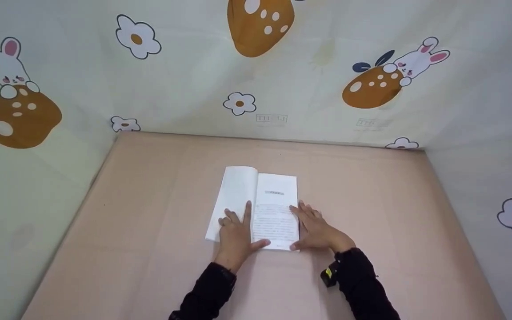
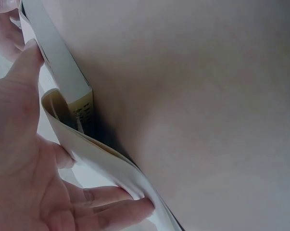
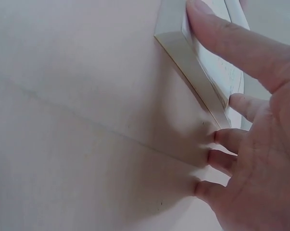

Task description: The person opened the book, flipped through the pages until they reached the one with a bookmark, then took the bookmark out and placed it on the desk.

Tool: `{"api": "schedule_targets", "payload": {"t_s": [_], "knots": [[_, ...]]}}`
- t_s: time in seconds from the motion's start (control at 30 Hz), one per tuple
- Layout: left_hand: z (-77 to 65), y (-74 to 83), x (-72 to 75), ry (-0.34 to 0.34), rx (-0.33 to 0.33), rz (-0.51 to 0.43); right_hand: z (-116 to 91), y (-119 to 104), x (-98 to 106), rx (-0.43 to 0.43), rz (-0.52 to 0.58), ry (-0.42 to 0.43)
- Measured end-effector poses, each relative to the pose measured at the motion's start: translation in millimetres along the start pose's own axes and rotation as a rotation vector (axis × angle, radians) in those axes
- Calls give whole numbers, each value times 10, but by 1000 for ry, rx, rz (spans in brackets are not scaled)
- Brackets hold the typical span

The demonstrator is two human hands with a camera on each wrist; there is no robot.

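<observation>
An open book (image 1: 276,222) with a thin left part and a thick right block of pages lies on the table in the head view. My left hand (image 1: 234,235) rests on it, index finger along the fold and thumb on the right page. In the left wrist view, the left-hand pages (image 2: 101,154) bow up near the spine. My right hand (image 1: 320,229) is at the book's right edge. Its thumb and index finger touch the right page, and the other fingers reach down to the table, as the right wrist view shows beside the page block (image 3: 197,67).
The table (image 1: 158,191) has a plain pinkish-tan cover. Pale walls (image 1: 185,80) printed with rabbits and flowers rise at the back and both sides. A small black device (image 1: 328,275) with a yellow mark sits at the right wrist, by the dark sleeve (image 1: 358,275).
</observation>
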State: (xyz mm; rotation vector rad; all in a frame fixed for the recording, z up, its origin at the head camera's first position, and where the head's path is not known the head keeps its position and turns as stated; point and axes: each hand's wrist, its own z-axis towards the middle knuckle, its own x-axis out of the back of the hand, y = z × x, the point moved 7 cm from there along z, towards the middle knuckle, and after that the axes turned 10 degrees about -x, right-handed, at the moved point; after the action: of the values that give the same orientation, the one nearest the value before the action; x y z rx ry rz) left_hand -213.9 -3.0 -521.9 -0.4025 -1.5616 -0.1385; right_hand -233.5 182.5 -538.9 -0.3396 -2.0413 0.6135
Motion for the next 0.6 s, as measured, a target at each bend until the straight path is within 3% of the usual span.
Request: {"api": "schedule_targets", "payload": {"t_s": [0.6], "knots": [[-69, 63, 0, 55, -9, 47, 5, 3, -5, -21, 18, 20]]}}
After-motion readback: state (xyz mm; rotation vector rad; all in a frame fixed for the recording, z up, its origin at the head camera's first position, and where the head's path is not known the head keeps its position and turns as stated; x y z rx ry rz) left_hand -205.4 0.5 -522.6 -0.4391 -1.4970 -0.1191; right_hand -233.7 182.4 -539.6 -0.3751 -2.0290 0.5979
